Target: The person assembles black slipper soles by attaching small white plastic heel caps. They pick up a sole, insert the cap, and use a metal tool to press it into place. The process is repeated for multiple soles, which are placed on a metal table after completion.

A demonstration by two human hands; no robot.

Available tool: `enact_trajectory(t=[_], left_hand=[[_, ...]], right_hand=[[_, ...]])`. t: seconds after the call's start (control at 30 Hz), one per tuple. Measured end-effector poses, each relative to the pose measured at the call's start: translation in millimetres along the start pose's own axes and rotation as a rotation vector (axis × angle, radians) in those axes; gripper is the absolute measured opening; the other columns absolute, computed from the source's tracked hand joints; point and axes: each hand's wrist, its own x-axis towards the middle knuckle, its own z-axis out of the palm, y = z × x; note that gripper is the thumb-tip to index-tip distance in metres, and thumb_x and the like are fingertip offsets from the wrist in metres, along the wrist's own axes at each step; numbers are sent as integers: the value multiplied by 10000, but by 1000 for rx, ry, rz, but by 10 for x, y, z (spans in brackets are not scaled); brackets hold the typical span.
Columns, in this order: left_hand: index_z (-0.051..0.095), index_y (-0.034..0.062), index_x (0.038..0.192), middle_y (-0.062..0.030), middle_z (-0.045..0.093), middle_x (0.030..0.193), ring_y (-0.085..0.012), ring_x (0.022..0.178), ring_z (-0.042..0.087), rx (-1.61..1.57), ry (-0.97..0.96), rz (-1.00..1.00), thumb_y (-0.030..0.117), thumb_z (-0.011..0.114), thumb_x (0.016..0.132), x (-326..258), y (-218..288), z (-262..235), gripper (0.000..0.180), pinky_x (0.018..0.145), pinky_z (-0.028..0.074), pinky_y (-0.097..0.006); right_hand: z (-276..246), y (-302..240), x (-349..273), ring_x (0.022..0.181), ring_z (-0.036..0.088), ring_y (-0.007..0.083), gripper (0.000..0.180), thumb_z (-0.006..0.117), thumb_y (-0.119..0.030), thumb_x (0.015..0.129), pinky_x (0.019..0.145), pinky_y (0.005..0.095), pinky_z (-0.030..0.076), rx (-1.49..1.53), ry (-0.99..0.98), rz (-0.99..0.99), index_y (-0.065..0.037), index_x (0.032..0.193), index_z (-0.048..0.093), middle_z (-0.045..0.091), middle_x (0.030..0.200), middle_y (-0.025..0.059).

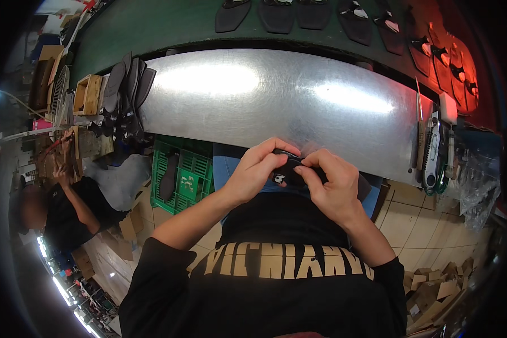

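Over my lap, at the near edge of the steel bench (pixel 225 107), both hands hold a black sandal (pixel 288 170). Its strap part, with a small white mark, shows between my fingers, and part of the dark sole appears beyond my right hand. My left hand (pixel 256 172) is closed on its left side, thumb and fingers pinching the strap area. From the other side, my right hand (pixel 335 183) grips it with bent fingers and thumb pressed in. My fingers hide most of the sandal.
Several dark sandals (pixel 128 84) lie stacked at the bench's left end, beside a wooden box (pixel 88 96). Below stands a green crate (pixel 188 180). A utility knife (pixel 432 152) lies at the right end. Sandals (pixel 276 17) line the green belt (pixel 169 28). Another person (pixel 76 208) works at left.
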Motion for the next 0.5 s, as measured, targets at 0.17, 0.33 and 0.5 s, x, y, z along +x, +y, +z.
enact_trajectory(t=[0.17, 0.33, 0.5], left_hand=[[601, 9, 1081, -55, 635, 984, -91, 839, 610, 12, -8, 24, 82, 536, 917, -48, -14, -67, 191, 654, 538, -240], [607, 12, 1013, -45, 621, 905, -80, 732, 597, 59, -10, 96, 72, 568, 903, -81, -16, -100, 131, 599, 523, -218], [594, 17, 962, -41, 597, 820, -87, 605, 572, 79, -7, 109, 68, 592, 880, -135, 167, -58, 97, 534, 492, -209]], right_hand=[[14, -54, 29, 640, 646, 203, 150, 741, -56, 751, 563, 303, 479, 139, -6, 126, -30, 835, 619, 640, 702, 94], [-20, 9, 49, 596, 623, 201, 127, 738, -54, 752, 540, 266, 459, 304, -146, 195, -7, 817, 639, 633, 685, 96], [-222, -126, 221, 618, 612, 218, 108, 727, -62, 768, 590, 296, 473, 480, -355, 411, -1, 802, 645, 627, 683, 70]])
